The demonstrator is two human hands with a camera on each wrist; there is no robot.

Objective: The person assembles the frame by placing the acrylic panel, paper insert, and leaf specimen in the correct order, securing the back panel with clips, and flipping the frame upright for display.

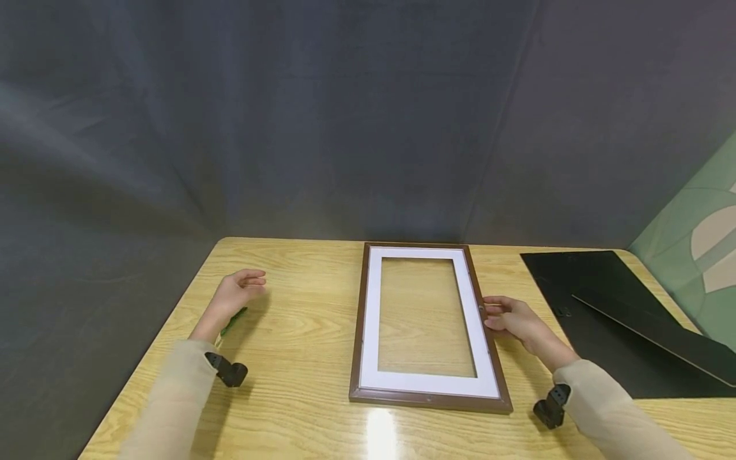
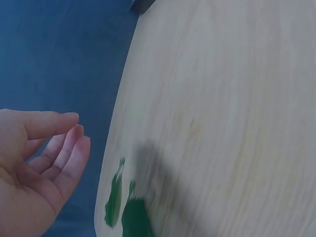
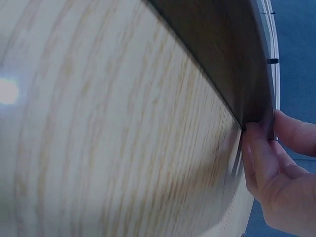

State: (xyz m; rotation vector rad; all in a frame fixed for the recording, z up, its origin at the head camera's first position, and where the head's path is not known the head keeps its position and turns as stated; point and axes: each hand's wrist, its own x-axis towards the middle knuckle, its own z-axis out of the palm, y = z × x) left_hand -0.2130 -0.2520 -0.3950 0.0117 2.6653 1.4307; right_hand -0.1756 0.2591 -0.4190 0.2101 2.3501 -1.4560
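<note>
A brown picture frame (image 1: 425,400) with a white mat (image 1: 428,383) inside it lies mid-table, wood grain showing through its opening. My right hand (image 1: 517,324) pinches the frame's right side; in the right wrist view its thumb and fingertips (image 3: 259,136) are on either side of the brown rim (image 3: 224,54). Held over the left part of the table, my left hand (image 1: 232,297) is empty, its fingers loosely bent. Close below it is a green leaf-like piece (image 1: 234,319); the left wrist view shows two green pieces (image 2: 137,217) on the wood, one cut off by the image edge.
At the right, a black backing board (image 1: 581,281) lies flat with its stand leg (image 1: 661,335) raised at an angle. The wooden table (image 1: 299,338) ends against a dark curtain (image 1: 356,128) at the back and left. A green patterned panel (image 1: 684,243) borders the right.
</note>
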